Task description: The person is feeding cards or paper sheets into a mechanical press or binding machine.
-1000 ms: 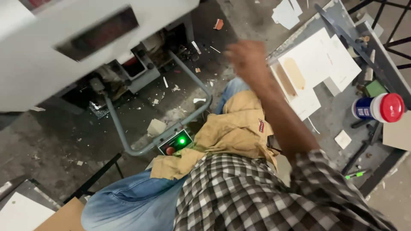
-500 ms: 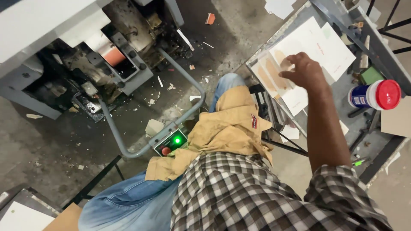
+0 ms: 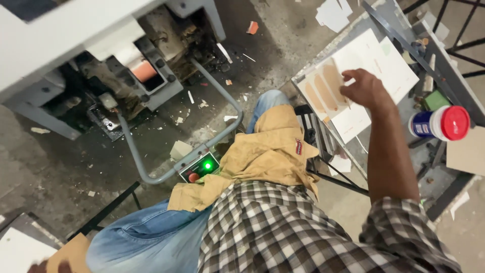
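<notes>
Since half a second ago the right hand (image 3: 366,88) has come down from above the sheets (image 3: 371,65) and now rests on them, fingers (image 3: 349,77) spread flat and curled round nothing. The view has swung slightly, so the machine (image 3: 126,76) fills more of the upper left.

The sheets are pale card, stacked near the left edge of the desk (image 3: 454,60); the top one carries tan oblong patches beside the hand. A blue jar (image 3: 439,124) with a red lid lies on its side near the desk's right edge, closed, its contents hidden. A green box (image 3: 435,100) sits just behind it.

The left hand (image 3: 38,266) barely shows at the bottom left corner, seemingly touching brown card (image 3: 68,253); its grip cannot be told. A green lamp (image 3: 207,165) glows on the pedal box by the knee.
</notes>
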